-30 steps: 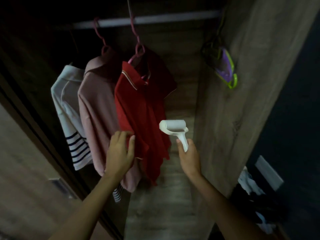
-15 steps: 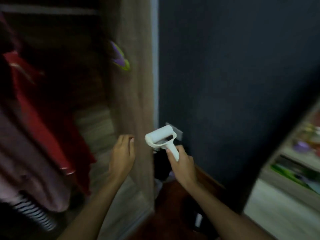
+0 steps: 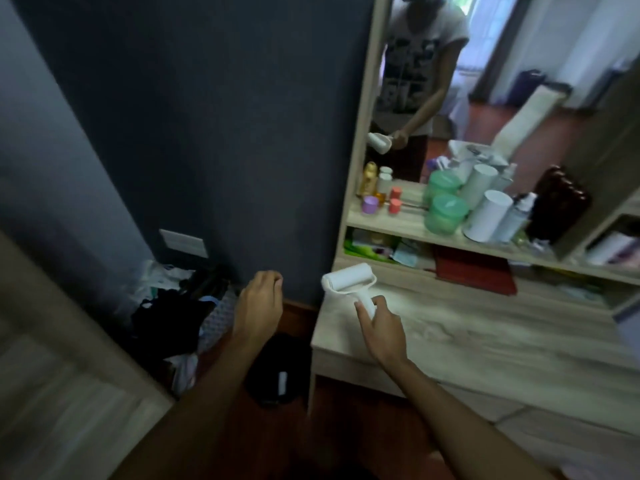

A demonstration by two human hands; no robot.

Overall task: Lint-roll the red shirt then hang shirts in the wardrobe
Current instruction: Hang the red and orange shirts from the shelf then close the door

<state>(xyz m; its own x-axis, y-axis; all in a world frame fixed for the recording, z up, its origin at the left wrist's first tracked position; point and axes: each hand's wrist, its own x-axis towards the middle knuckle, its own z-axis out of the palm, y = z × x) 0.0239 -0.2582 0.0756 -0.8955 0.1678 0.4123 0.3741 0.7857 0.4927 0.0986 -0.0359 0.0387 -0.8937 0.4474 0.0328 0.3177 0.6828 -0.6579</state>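
Here the right hand (image 3: 382,327) grips the lint roller (image 3: 349,284) by its handle above the surface (image 3: 485,327); the left hand (image 3: 258,306) hangs loosely curled, holding nothing, left of the roller. Beyond the roller, a shelf (image 3: 408,230) carries bottles (image 3: 488,216); a careless set-down could topple them. No red shirt is visible.

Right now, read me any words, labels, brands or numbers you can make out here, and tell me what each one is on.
None can be read.
Bottles and jars on the dresser shelf: any labels too blurred.
Green packet in the lower shelf: print too blurred.
Lint roller held in the right hand: plain white, no text visible.
Wall plate: no marking visible.
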